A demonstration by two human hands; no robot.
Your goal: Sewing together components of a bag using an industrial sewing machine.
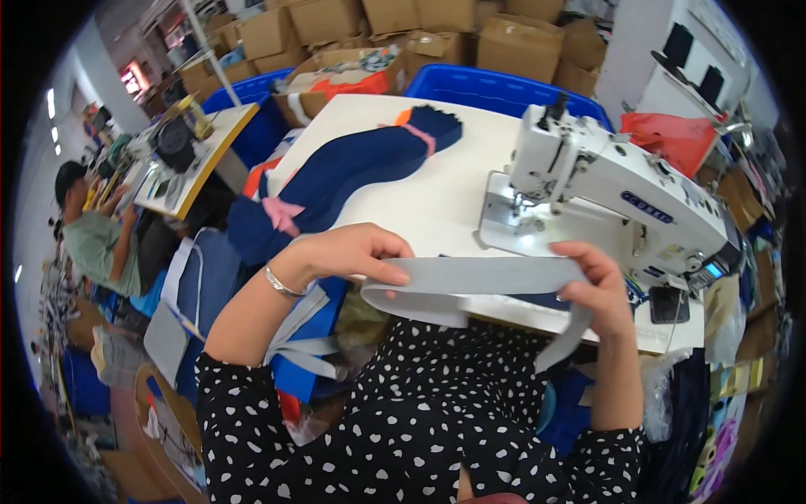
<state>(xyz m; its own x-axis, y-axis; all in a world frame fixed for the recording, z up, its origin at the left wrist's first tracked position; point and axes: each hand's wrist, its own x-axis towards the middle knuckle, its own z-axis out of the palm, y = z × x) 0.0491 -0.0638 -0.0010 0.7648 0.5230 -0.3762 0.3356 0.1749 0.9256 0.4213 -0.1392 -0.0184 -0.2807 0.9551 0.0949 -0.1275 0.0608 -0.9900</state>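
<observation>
A long grey fabric strip (495, 275) is stretched level between my two hands, above the near edge of the white sewing table (395, 206). My left hand (361, 254) pinches it near its left end, where the strip folds back under itself. At the other side my right hand (593, 286) grips it between thumb and fingers, and a tail of it hangs below. The white sewing machine (621, 181) stands beyond my right hand, its needle area lit. Dark blue fabric partly shows on the table under the strip.
A navy fabric bundle (353, 172) tied with pink strips lies across the table's left part. More grey strips (306, 344) hang over blue material below my left forearm. A phone (669, 305) lies at the right. Blue bins (504, 84) and cardboard boxes stand behind; a person (105, 235) sits far left.
</observation>
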